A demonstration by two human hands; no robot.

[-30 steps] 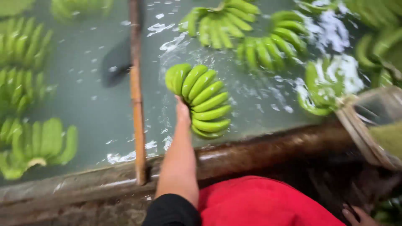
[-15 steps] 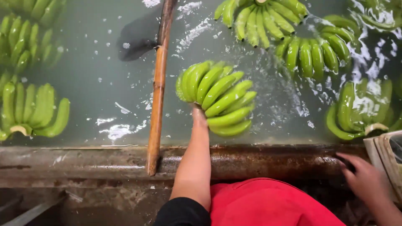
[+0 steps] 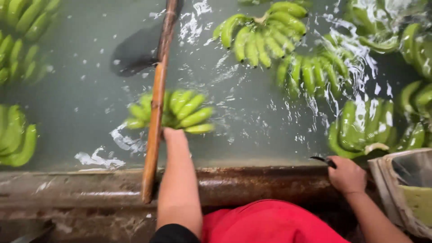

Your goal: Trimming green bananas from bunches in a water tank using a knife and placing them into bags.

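One hand of green bananas (image 3: 173,112) floated beside a wooden pole (image 3: 155,121), gripped at its crown by the left hand (image 3: 174,136); fingers unseen. It was judged wet, slippery, bruisable. A small knife (image 3: 322,160) was pinched by the right hand (image 3: 346,175) on the tank rim (image 3: 252,184).

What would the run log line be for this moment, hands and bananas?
left hand: grips green banana bunch in wash tank water | right hand: holds small dark knife at tank rim | wooden pole: beside bunch
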